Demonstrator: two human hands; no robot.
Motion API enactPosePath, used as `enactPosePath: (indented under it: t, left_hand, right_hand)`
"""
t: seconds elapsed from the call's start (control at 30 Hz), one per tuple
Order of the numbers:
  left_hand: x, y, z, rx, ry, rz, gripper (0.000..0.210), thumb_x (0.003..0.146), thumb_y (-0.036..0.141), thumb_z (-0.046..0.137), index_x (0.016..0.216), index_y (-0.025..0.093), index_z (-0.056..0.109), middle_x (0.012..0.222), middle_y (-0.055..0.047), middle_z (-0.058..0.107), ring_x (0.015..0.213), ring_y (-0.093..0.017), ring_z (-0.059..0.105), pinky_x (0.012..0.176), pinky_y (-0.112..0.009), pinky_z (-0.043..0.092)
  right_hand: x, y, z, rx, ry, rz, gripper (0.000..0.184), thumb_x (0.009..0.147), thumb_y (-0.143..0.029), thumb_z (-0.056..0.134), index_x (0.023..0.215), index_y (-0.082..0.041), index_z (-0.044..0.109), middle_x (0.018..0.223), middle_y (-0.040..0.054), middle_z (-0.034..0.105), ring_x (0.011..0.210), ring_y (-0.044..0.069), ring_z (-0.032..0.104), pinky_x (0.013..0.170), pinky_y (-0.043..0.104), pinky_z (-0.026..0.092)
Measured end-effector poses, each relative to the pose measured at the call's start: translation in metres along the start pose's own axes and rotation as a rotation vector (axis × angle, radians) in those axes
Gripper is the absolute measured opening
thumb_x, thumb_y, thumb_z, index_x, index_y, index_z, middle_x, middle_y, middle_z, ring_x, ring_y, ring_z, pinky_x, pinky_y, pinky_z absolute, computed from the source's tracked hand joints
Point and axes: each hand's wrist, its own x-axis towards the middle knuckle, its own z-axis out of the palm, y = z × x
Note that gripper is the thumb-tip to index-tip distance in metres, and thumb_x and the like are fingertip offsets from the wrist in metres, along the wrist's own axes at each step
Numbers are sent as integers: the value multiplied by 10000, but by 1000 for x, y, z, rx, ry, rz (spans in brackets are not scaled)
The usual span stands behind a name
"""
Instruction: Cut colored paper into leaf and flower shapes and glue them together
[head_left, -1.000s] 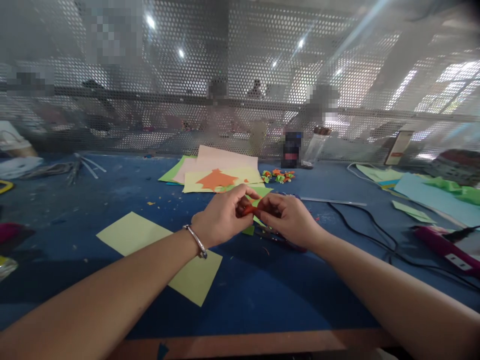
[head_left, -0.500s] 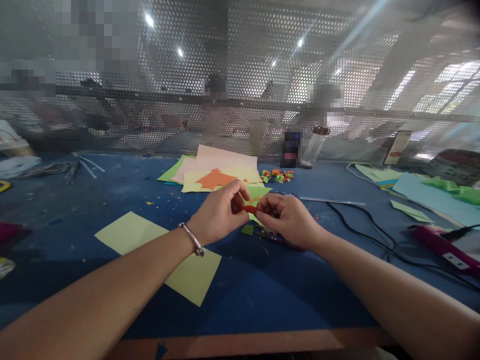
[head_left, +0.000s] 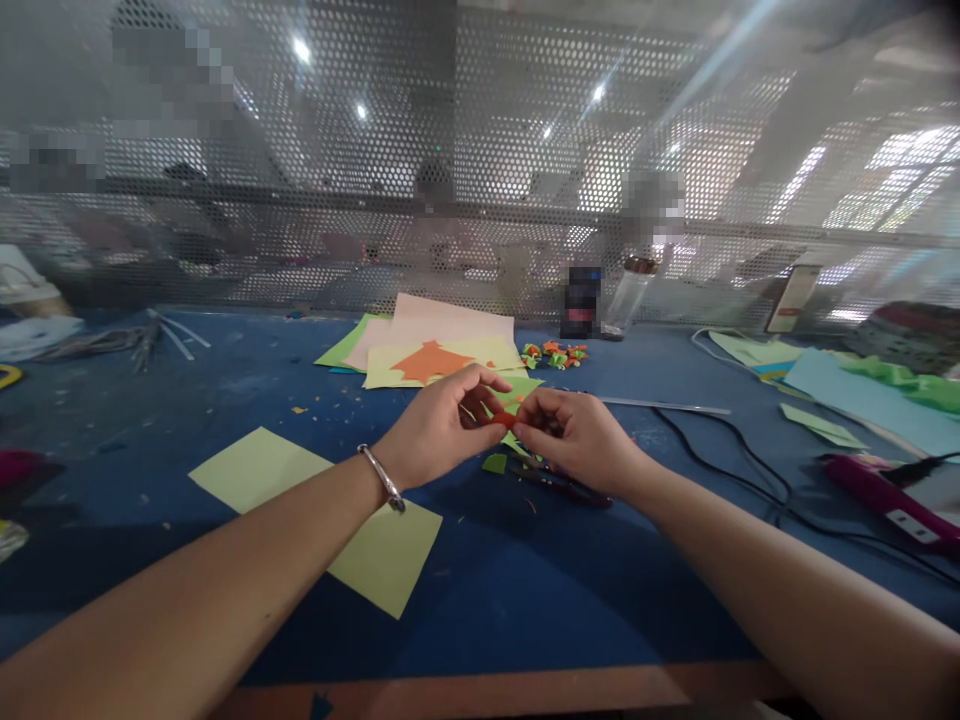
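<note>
Between my two hands is a small orange paper piece (head_left: 504, 420), mostly covered by fingertips. My left hand (head_left: 442, 420), with a silver bracelet (head_left: 382, 478) at the wrist, pinches its left end. My right hand (head_left: 574, 437) pinches the right end, fingers curled. Beneath and behind them lie green paper scraps (head_left: 523, 390) and a small green offcut (head_left: 494, 463). Dark-handled scissors (head_left: 574, 488) lie partly hidden under my right hand. Farther back is a little heap of orange and green folded paper pieces (head_left: 555, 355).
Stacked coloured sheets (head_left: 450, 318) carry an orange paper cutout (head_left: 431, 362). A pale yellow-green sheet (head_left: 262, 465) lies under my left forearm. To the right are a black cable (head_left: 739, 475), a purple power strip (head_left: 892, 500) and blue paper (head_left: 862, 395). A glass bottle (head_left: 630, 295) stands by the perforated screen.
My left fingertips have shifted slightly right, closer to my right hand, and less of the orange paper shows between them. My left fingers are a little more spread.
</note>
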Motion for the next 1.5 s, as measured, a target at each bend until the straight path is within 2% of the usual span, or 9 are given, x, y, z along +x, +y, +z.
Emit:
enactPosePath:
  t: [0.23,0.43,0.73,0.83,0.97,1.07,1.27,1.5]
  left_hand:
    - [2,-1,-1,-16,-29,-18,282,827,182,691,1095,181,601,835,-8,636,754,-131,616,698,-268,514]
    - [1,1,3,-22,-55,25,267,858,197,662,1114,182,587,824,3,605,751,-124,587,697,-263,501]
    - [2,3,5,-63,-80,-32,283,853,235,673,1123,160,637,869,-35,650,795,-142,606,740,-294,516]
    - [3,0,1,-85,-57,-101,242,839,274,705,1055,166,699,865,-51,686,782,-148,621,741,-304,518]
    - [5,-5,-9,-302,98,-311,196,782,288,768,942,180,733,811,-43,690,705,-138,626,650,-282,515]
    - [7,-5,-10,-436,160,-403,142,764,276,785,834,178,708,803,-30,679,676,-119,620,612,-255,499]
    - [5,6,0,-525,141,-497,188,776,286,799,764,166,655,743,-9,680,665,-95,603,611,-214,450]
    - [2,11,4,-642,121,-532,174,804,249,785,786,160,637,725,17,673,666,-85,628,668,-221,460]
  right_hand:
    - [-1,-1,1,3,-19,-13,64,845,-226,606,800,-181,609,642,-45,550,535,84,469,508,214,348]
    - [-1,-5,1,-115,12,-55,17,773,-167,588,759,-174,594,602,-54,528,541,88,451,524,219,340]
    - [-2,-5,-1,-189,33,-72,34,729,-153,583,708,-177,572,571,-63,499,515,77,418,503,213,311]
    - [-1,0,-6,-205,56,-70,59,738,-155,586,691,-182,564,558,-65,488,500,74,408,498,212,312]
    - [0,7,-15,-217,172,-44,33,771,-170,596,741,-184,597,598,-46,527,508,85,440,496,216,345]
    - [-3,7,-14,-223,213,-111,21,815,-178,594,819,-191,611,657,-27,575,538,97,487,523,221,391]
    - [-9,-4,-1,-439,208,-366,124,915,-207,565,1012,-178,636,826,25,668,618,110,574,615,243,445]
    - [-8,-1,0,-554,197,-433,144,977,-242,542,1054,-180,647,926,50,718,669,127,626,623,257,438]
